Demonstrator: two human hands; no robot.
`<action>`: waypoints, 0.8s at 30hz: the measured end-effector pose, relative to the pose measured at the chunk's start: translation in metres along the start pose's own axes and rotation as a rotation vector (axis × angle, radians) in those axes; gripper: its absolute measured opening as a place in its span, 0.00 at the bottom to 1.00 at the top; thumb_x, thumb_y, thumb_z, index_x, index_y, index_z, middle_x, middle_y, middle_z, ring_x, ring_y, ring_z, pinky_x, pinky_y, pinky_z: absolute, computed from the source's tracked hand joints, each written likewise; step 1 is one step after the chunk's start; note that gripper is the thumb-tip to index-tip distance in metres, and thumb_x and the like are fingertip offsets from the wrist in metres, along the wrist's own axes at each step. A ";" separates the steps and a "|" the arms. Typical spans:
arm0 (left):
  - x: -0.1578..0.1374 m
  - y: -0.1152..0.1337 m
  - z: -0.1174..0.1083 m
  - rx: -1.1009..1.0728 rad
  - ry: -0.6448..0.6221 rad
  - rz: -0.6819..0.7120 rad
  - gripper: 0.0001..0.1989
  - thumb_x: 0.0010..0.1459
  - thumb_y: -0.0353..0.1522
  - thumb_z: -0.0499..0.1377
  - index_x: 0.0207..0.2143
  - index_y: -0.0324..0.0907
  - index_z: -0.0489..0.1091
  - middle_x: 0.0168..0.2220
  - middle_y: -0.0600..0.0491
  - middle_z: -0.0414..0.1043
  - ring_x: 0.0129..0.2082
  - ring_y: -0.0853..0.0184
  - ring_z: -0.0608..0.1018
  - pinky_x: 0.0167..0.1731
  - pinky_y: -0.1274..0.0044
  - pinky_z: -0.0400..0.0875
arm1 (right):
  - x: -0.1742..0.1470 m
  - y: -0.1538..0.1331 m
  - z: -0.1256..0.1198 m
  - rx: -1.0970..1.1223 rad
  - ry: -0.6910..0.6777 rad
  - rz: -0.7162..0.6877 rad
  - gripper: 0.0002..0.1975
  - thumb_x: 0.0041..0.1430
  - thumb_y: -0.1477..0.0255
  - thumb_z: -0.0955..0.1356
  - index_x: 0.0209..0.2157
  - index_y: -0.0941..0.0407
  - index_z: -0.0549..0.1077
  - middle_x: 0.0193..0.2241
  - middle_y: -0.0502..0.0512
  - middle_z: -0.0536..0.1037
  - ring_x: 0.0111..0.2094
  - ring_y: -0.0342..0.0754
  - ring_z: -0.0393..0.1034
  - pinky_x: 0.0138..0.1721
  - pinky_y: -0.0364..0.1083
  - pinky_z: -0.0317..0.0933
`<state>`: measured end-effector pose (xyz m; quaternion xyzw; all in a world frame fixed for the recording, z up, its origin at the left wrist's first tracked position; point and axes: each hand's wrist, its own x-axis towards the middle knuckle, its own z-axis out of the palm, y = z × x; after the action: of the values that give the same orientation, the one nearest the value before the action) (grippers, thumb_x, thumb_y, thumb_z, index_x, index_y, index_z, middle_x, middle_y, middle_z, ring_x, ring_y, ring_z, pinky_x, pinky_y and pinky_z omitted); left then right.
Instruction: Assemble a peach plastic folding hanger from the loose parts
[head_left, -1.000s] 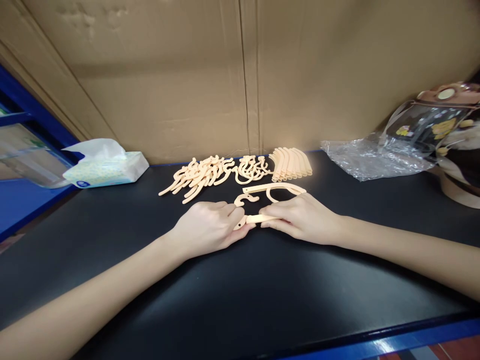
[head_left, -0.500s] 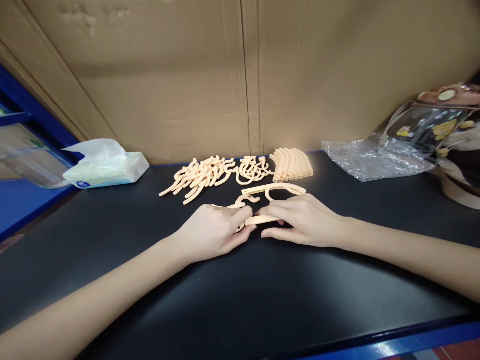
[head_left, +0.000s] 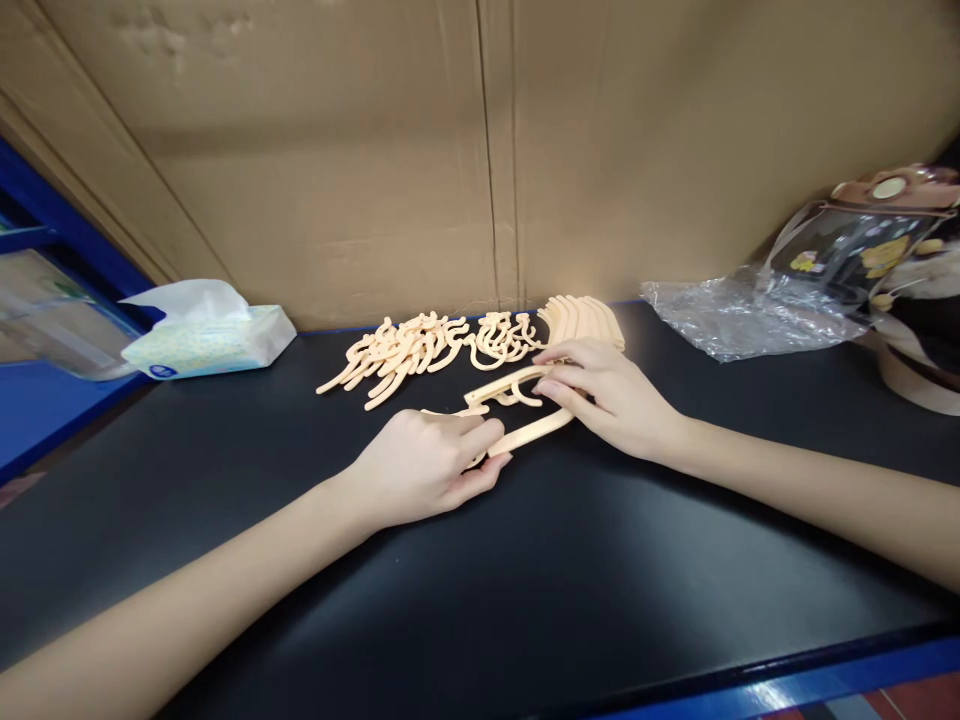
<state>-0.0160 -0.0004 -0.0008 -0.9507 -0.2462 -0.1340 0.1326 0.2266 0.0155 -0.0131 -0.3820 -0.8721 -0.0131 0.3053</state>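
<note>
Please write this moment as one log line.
left hand: holds near strip | right hand: at far strip | piles: beyond strips

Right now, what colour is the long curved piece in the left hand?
The long curved piece is pale peach, in the head view.

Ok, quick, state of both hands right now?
Left hand: closed, holding the near curved beige strip.
Right hand: closed, holding the far curved beige strip.
</note>
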 end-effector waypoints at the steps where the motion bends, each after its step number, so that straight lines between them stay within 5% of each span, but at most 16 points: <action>1: 0.000 0.000 0.000 -0.007 -0.005 0.019 0.13 0.66 0.34 0.47 0.27 0.42 0.60 0.22 0.59 0.66 0.19 0.73 0.69 0.21 0.80 0.55 | 0.000 0.000 0.001 0.011 -0.024 -0.001 0.15 0.67 0.68 0.60 0.39 0.57 0.76 0.44 0.58 0.75 0.47 0.52 0.66 0.50 0.52 0.58; 11: 0.001 0.001 -0.002 -0.108 -0.003 0.093 0.10 0.62 0.33 0.49 0.27 0.42 0.59 0.20 0.59 0.62 0.18 0.72 0.65 0.20 0.80 0.56 | 0.001 -0.001 0.002 0.031 -0.139 -0.023 0.15 0.67 0.66 0.61 0.39 0.56 0.78 0.39 0.55 0.76 0.43 0.51 0.67 0.47 0.51 0.58; 24: 0.001 -0.002 -0.003 -0.160 0.098 0.216 0.06 0.51 0.26 0.46 0.26 0.41 0.61 0.26 0.50 0.64 0.29 0.63 0.65 0.30 0.72 0.64 | 0.000 -0.002 0.003 0.018 -0.047 0.060 0.15 0.67 0.67 0.60 0.40 0.56 0.77 0.38 0.55 0.73 0.41 0.49 0.67 0.43 0.48 0.60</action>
<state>-0.0165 0.0012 0.0028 -0.9716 -0.1242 -0.1842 0.0816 0.2235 0.0150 -0.0147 -0.4055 -0.8674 0.0127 0.2883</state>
